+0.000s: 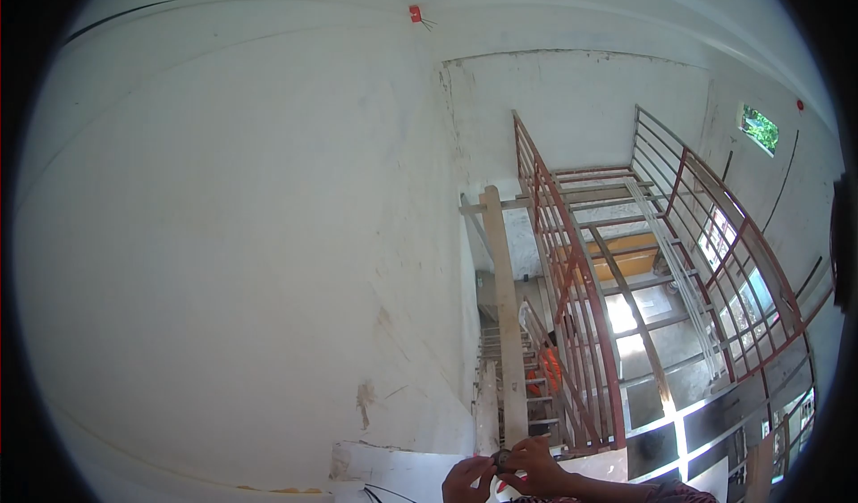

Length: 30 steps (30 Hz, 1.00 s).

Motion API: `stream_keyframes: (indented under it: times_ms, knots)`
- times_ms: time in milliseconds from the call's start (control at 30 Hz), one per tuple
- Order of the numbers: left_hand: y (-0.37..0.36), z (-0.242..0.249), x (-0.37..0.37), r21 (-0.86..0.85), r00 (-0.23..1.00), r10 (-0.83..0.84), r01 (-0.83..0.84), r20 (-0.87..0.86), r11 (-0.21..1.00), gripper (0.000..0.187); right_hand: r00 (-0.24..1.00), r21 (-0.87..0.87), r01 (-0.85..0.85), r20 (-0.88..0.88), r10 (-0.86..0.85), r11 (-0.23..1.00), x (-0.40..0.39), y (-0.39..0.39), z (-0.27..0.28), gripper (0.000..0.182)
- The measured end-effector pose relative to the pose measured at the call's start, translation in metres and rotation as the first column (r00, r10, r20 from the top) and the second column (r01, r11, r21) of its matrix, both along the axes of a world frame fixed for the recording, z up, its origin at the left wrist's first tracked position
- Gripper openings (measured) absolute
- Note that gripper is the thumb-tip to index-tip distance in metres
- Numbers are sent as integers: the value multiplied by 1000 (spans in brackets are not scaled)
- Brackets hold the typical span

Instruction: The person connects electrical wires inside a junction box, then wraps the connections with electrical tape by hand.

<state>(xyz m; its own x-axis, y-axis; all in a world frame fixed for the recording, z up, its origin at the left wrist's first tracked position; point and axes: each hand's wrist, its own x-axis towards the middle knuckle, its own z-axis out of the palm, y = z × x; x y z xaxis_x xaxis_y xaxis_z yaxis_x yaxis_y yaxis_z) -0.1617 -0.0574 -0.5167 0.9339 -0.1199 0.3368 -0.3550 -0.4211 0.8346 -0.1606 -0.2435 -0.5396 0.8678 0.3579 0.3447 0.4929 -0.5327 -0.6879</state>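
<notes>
Two hands [466,482] [536,465] pinch a small dark piece [500,457].

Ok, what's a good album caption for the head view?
Bare left hand and right hand meet at a small dark object, white wall and rust-red metal railings beyond.

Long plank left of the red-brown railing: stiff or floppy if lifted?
Probably stiff: the long plank looks straight, with no obvious bend. Likely apt to swing or tip if held near one end, being long and narrow. Weight uncertain; thickness is hard to judge.
</notes>
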Motion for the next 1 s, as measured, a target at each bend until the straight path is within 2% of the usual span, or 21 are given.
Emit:
stream_keyframes:
  times_ms: [100,233,300,333,367,433,467,533,567,600,633,667,700,767,800,833,867,900,933,967,1000]
  knots:
    - [-4,-10,-6,-40,999,42,-42,18,998,13,1000,-101,17,16,-16,995,-1,1,9,20]
    - [-5,-21,-9,-125,995,94,-96,-22,987,15,997,-63,60,43,-58,996,-6,9,-1,19]
    - [-3,-16,-8,-187,985,108,-132,-132,973,15,990,-109,55,133,-40,993,-5,12,3,19]
    - [4,-18,-9,-76,992,86,-94,-95,993,20,990,-108,53,138,-38,993,-5,13,2,19]
    - [8,-22,-9,-76,992,90,-97,-88,992,20,989,-137,43,144,-23,990,-6,14,1,20]
    - [16,-28,-8,-284,946,-33,-64,-324,957,29,987,-162,29,161,-2,986,-4,16,5,21]
    - [21,-24,-5,-281,949,-26,-66,-314,957,29,992,-114,-26,118,40,993,-4,16,13,21]
    - [34,-12,-1,-309,911,-248,144,-329,940,39,991,-61,-89,90,94,994,0,16,24,22]
    - [36,1,0,-305,916,-239,139,-321,942,39,989,31,-144,-40,146,989,2,15,28,22]
    - [38,16,-1,-334,885,-310,193,-347,923,36,964,127,-187,-167,207,974,4,13,29,23]
    - [39,26,-1,-365,847,-379,242,-373,899,32,963,129,-197,-162,217,972,6,12,27,23]
    - [40,27,-1,-236,899,-339,278,-277,931,23,939,183,-221,-225,260,958,8,10,23,24]
    - [41,29,-4,-229,901,-329,269,-285,935,23,909,241,-238,-285,303,941,8,10,17,24]
    - [37,31,-3,-208,925,-311,267,-218,941,18,917,228,-276,-230,327,934,12,12,15,25]
    - [35,33,-1,-202,931,-303,262,-205,944,18,909,329,-123,-342,239,936,12,16,25,27]
    - [33,35,-1,-217,938,-231,177,-257,960,18,872,406,42,-460,165,913,13,20,32,30]
    - [32,36,-1,-227,937,-159,89,-310,970,19,947,484,145,-322,22,863,13,27,23,36]
    - [31,37,-2,-234,928,-84,-3,-364,972,19,949,489,129,-313,36,863,17,29,34,36]
    - [47,-21,7,-307,877,-52,-111,-478,945,16,999,376,29,-50,-10,926,22,28,54,37]
    - [43,-2,8,-307,882,-36,-124,-469,944,16,975,235,-36,224,-18,971,25,28,67,37]
    - [33,34,8,-435,886,-93,-130,-455,891,15,977,101,-56,211,33,993,27,28,69,38]
